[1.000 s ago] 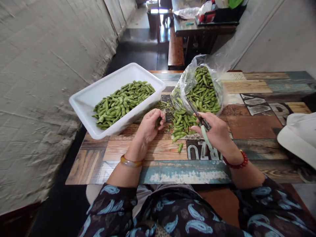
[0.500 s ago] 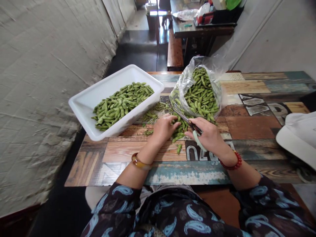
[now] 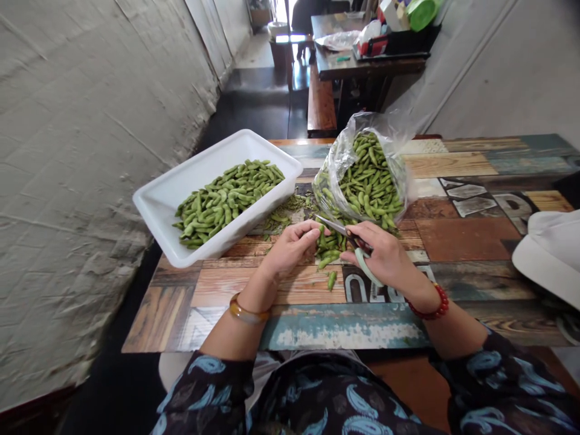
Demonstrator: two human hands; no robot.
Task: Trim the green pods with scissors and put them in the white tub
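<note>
My left hand point(image 3: 292, 244) pinches a green edamame pod point(image 3: 322, 231) between thumb and fingers. Close beside it, my right hand point(image 3: 379, 251) is wrapped round the scissors point(image 3: 364, 266), which have pale green handles; their blades point left toward the pod. Loose pods point(image 3: 330, 258) lie on the table beneath and between both hands. Behind them a clear plastic bag point(image 3: 333, 166) lies with its mouth toward me, full of pods. To the left, a white plastic tub point(image 3: 156, 202) holds a heap of pods.
Trimmed bits and stems point(image 3: 290, 208) are scattered between tub and bag. The patchwork wood-print table point(image 3: 462, 238) carries a white cap point(image 3: 548, 251) at the right edge. A rough wall point(image 3: 81, 151) runs along the left. Further off stand a bench point(image 3: 321, 99) and another table point(image 3: 339, 69).
My left hand has drawn slightly left and its thumb and fingers have come together at the pod. The scissors stay in my right hand. The view has tilted a little upward.
</note>
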